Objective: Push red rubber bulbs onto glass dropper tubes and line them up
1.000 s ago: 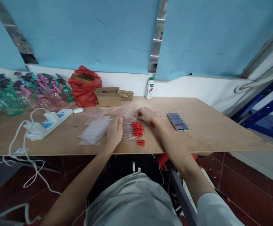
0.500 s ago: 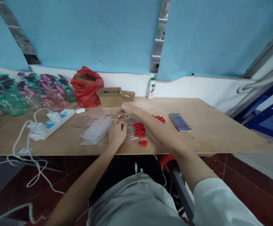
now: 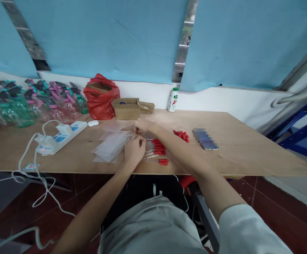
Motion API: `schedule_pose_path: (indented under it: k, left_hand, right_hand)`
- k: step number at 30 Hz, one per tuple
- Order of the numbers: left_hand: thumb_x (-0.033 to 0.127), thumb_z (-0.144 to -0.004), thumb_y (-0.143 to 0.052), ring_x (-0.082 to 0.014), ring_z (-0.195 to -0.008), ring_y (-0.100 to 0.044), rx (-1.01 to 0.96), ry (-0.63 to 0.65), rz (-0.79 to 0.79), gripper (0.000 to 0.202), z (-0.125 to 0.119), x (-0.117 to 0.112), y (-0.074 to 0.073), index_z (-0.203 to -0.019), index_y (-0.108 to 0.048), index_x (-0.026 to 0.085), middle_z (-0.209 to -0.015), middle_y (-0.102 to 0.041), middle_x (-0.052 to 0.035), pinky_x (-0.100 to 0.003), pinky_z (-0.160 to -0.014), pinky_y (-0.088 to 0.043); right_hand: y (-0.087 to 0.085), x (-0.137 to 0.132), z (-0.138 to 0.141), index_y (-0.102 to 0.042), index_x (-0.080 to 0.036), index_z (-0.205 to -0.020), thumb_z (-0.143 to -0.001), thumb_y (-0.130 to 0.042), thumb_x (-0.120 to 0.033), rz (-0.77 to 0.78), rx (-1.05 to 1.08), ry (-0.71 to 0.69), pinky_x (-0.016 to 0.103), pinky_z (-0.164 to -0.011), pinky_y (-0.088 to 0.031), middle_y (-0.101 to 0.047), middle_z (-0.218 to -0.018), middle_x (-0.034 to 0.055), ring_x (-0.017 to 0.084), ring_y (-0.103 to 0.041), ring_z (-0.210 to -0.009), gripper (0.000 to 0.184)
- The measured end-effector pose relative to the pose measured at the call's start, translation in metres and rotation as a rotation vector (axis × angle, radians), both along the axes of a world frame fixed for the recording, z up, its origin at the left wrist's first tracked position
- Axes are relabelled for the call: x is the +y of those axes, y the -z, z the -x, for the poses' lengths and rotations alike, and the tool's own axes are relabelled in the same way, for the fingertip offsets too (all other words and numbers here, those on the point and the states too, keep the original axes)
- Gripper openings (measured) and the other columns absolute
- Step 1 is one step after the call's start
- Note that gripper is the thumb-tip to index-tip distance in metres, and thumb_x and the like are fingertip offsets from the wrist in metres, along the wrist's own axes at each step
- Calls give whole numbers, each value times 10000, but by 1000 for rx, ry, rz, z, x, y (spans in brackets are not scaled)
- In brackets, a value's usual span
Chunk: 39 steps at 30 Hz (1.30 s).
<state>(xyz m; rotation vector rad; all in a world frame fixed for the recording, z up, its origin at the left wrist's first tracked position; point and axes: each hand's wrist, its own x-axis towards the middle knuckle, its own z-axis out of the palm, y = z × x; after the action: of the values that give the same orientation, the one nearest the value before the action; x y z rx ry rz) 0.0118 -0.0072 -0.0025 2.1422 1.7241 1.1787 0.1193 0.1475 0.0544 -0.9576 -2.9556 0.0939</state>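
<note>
My left hand rests at the right side of a stack of clear plastic bags, fingers curled together; what they hold is hidden. Just beyond it my right hand is closed in a pinch, and a small red-ended piece shows at its fingertips. Clear film lies around both hands. To the right of my left hand is a row of thin clear pieces with red ends, and one red-ended piece lies closer to the table edge. Past my right forearm is a pile of loose red parts.
On the wooden table are a phone, a white bottle, cardboard boxes, a red plastic bag and a white earphone case. A power strip with cables and several spray bottles occupy the left.
The view has shifted slightly, moving the scene a little rightward. My right hand has drawn slightly closer to my left hand, still pinched. My left hand keeps its place beside the bags.
</note>
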Motion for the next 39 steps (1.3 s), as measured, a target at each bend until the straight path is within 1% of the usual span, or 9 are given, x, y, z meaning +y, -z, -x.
schedule_pose_path:
  k: [8,11,14,18,21,24,30,35,39]
  left_hand:
    - [185,-971,-544,-311,-1079,-667,0,-5,6,196,0,0,0,-915,-728,225,-1081,-745,-102,-473,-1008,-502]
    - [184,-969,-542,-300,-1061,-671,-2,2,-9,195,1,1,1,-923,-727,226,-1077,-751,-93,-460,-1001,-506]
    - [183,-963,-548,-291,-1059,-673,2,-1,-17,181,1,2,2,-933,-722,225,-1072,-751,-92,-451,-1008,-508]
    - [190,-960,-550,-300,-1078,-677,-15,-19,-21,163,1,3,4,-1001,-703,225,-1100,-747,-101,-463,-1007,-519]
    - [200,-956,-562,-314,-1119,-674,-46,-26,-33,177,1,4,6,-1093,-674,217,-1162,-740,-114,-489,-1038,-516]
    - [205,-949,-582,-328,-1198,-659,-69,-33,-25,230,0,4,7,-1173,-635,208,-1239,-720,-132,-504,-1080,-506]
    - [198,-948,-576,-327,-1225,-657,-55,-19,-12,256,-1,5,8,-1201,-616,210,-1249,-715,-139,-516,-1104,-503]
    - [216,-963,-569,-324,-1235,-653,-52,7,3,234,-1,5,10,-1189,-632,211,-1250,-721,-133,-520,-1119,-494]
    - [221,-970,-557,-334,-1272,-639,-29,23,17,275,-1,4,9,-1233,-637,206,-1301,-709,-136,-533,-1137,-489]
  right_hand:
    - [-2,-9,-4,-845,-109,-985,-821,-688,-19,-103,-96,13,283,-727,-453,-818,-987,154,228,-715,-840,244]
    - [-9,-10,-15,-826,-92,-977,-873,-692,-55,-132,22,60,288,-774,-469,-805,-1020,180,239,-721,-895,174]
    - [-18,-11,-34,-803,-106,-976,-876,-742,-92,-107,270,83,283,-844,-489,-806,-1009,140,220,-722,-925,118]
    - [-21,-22,-63,-762,-118,-961,-867,-767,-126,159,751,124,261,-815,-533,-800,-885,64,157,-718,-796,94]
    - [-9,-36,-81,-737,-124,-1015,-854,-808,-223,412,1069,200,250,-754,-557,-806,-908,62,139,-703,-752,202]
    - [9,-47,-96,-727,-123,-1014,-806,-857,-256,620,1201,281,233,-739,-560,-812,-918,67,130,-701,-768,279]
    - [25,-51,-127,-774,-116,-987,-728,-923,-216,805,946,347,239,-717,-579,-817,-877,73,145,-722,-747,315]
    - [25,-50,-142,-794,-114,-889,-709,-901,-151,768,758,382,243,-707,-579,-806,-817,64,144,-708,-691,213]
    - [28,-49,-140,-810,-114,-923,-736,-820,-114,694,726,350,241,-698,-561,-803,-805,54,148,-704,-694,187]
